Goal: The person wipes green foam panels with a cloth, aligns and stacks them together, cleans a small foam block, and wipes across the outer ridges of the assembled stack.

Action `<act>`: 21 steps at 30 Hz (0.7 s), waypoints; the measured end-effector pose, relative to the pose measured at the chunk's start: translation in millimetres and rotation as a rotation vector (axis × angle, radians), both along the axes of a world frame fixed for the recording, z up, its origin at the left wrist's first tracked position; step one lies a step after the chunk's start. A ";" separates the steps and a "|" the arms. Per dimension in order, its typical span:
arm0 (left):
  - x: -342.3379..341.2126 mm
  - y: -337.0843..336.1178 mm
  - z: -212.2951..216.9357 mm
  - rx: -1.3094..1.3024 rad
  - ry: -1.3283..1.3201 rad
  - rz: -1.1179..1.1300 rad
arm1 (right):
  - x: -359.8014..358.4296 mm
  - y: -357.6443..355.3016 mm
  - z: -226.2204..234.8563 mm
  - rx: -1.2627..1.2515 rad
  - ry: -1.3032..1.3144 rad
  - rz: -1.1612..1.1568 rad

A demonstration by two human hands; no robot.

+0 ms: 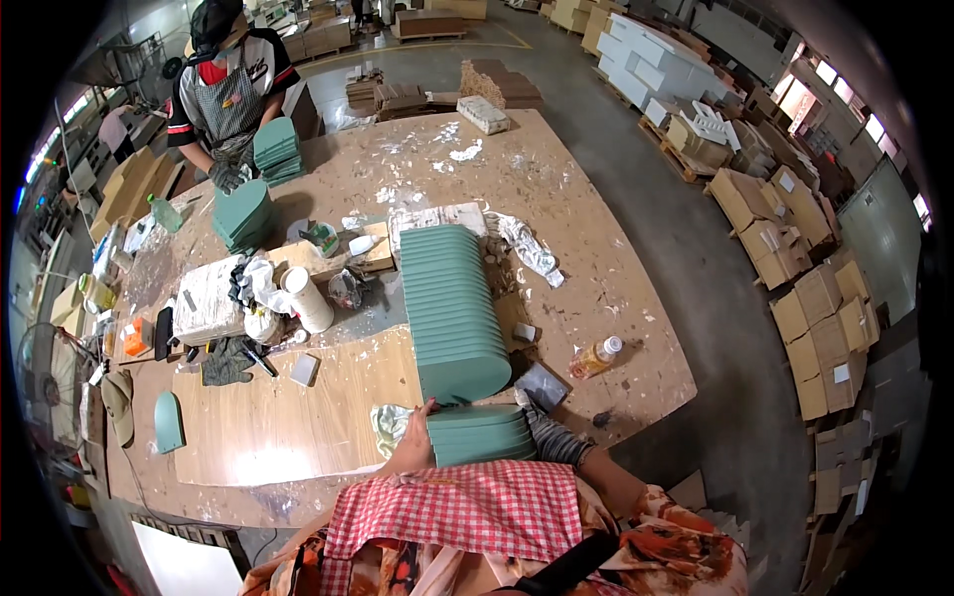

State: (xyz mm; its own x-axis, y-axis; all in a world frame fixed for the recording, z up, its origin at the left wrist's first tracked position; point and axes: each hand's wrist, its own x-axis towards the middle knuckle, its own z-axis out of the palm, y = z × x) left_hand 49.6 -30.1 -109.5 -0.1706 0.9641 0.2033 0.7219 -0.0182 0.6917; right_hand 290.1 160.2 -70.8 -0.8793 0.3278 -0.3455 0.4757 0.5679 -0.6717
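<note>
A short stack of green rounded-end panels [479,437] stands at the table's near edge, just in front of my red checked apron. My bare left hand [412,443] grips its left end, fingertips at the upper edge. My right hand [550,433], in a dark grey glove, is pressed round its right end; some of its fingers are hidden. Directly beyond lies a long leaning row of matching green panels [452,308], the rounded face of the nearest one turned toward me. A crumpled pale cloth [390,427] touches the area beside my left wrist.
A wood-grain board [298,412] covers the table's near left, with a small grey block [305,370] and a dark glove [229,362] on it. One green panel [169,422] lies farther left. A bottle [596,358] stands right. Across the table, a co-worker [234,94] handles green stacks [241,214].
</note>
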 end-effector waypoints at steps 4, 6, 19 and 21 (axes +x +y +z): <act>0.4 4.3 17.6 0.024 -0.011 -0.044 | -3.4 3.6 -64.2 -0.597 0.335 -0.358; -0.7 4.1 16.4 0.007 -0.066 -0.051 | -5.5 6.4 -52.8 -0.589 0.317 -0.280; -3.7 0.1 50.8 -0.003 -0.186 0.002 | -22.2 2.9 -20.4 -0.705 0.351 -0.209; -13.2 -3.1 55.8 -0.129 -0.214 -0.005 | -21.3 2.3 -18.7 -0.718 0.352 -0.215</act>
State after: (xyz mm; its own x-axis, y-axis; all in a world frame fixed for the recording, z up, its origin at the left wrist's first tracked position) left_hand 36.4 -33.3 -53.7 -0.1918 0.9807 0.0379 0.5585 0.0774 0.8259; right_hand 268.7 162.6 -89.6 -0.9185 0.3053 -0.2512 0.2193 -0.1353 -0.9662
